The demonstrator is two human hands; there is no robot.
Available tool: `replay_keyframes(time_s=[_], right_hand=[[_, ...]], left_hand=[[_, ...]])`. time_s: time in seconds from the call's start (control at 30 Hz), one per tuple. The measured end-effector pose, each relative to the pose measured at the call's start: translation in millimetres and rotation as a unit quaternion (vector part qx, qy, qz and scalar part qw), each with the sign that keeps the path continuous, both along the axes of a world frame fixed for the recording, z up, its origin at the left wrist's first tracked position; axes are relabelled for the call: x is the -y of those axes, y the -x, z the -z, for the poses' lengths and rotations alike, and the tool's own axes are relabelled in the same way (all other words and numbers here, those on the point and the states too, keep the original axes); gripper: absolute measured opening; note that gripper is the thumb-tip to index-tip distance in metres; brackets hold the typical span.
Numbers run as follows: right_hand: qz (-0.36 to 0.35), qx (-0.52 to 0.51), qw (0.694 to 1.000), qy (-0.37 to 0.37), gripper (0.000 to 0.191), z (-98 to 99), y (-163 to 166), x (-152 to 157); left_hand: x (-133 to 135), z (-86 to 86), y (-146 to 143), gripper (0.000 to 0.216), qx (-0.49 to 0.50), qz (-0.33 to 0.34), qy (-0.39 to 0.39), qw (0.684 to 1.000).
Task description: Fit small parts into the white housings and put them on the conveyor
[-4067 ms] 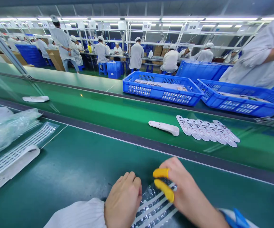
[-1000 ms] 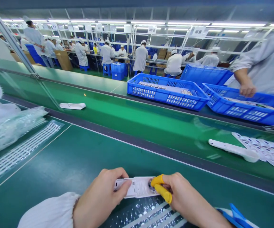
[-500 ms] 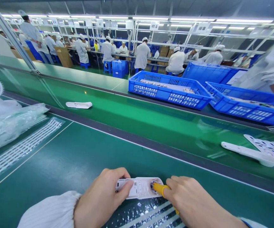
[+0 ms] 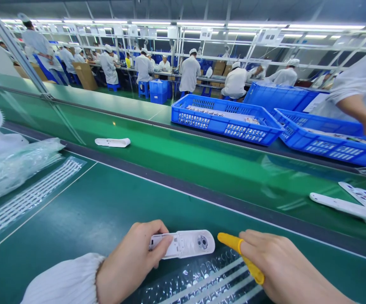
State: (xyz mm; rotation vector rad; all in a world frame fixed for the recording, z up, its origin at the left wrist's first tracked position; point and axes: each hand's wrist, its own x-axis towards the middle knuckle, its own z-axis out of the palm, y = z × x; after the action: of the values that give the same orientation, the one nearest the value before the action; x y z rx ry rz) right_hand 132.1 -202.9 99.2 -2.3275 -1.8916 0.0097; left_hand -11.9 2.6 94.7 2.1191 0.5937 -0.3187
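My left hand (image 4: 132, 261) is closed round the left end of a white plastic housing (image 4: 187, 244), holding it flat just above the green table. A small round part sits in the housing's right end. My right hand (image 4: 281, 266) is just right of the housing and apart from it, fingers stretched out, with yellow finger cots on two fingertips. Under both hands lies a clear sheet of small parts in rows (image 4: 202, 283).
Two white housings ride the green conveyor (image 4: 183, 160), one at the left (image 4: 112, 142) and one at the right (image 4: 344, 207), beside a white parts sheet (image 4: 365, 196). Blue crates (image 4: 224, 116) stand behind. A person's arm (image 4: 360, 114) reaches in at right. Plastic bags (image 4: 12, 169) lie at left.
My right hand has drawn back to the right, off the round end of the housing. The housings on the conveyor have drifted right. The left hand keeps its hold.
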Motion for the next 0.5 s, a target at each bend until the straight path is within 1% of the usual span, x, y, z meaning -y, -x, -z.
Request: replay_keyframes(time_s=[0.07, 0.13, 0.33, 0.4, 0.5], right_hand=[[0.005, -0.002, 1.0, -0.017, 0.025, -0.7, -1.8, 1.4], [0.006, -0.009, 1.0, -0.021, 0.025, -0.2, -2.6, 2.3], [0.038, -0.048, 0.998, -0.024, 0.022, 5.0, -1.7, 2.6], [0.043, -0.056, 0.997, -0.026, 0.022, 6.9, -1.7, 2.2], [0.05, -0.068, 0.996, -0.022, 0.022, 8.9, -2.3, 2.1]], left_hand=[[-0.2, 0.9, 0.5, 0.028, -0.003, -0.005, 0.016, 1.0], [-0.5, 2.5, 1.5, 0.029, 0.002, -0.009, 0.017, 1.0], [-1.1, 7.2, 4.2, 0.032, 0.02, -0.001, -0.036, 0.999], [-0.7, 6.1, 3.6, 0.032, 0.016, -0.008, -0.022, 1.0], [-0.7, 5.0, 1.7, 0.033, -0.009, -0.035, 0.035, 0.999]])
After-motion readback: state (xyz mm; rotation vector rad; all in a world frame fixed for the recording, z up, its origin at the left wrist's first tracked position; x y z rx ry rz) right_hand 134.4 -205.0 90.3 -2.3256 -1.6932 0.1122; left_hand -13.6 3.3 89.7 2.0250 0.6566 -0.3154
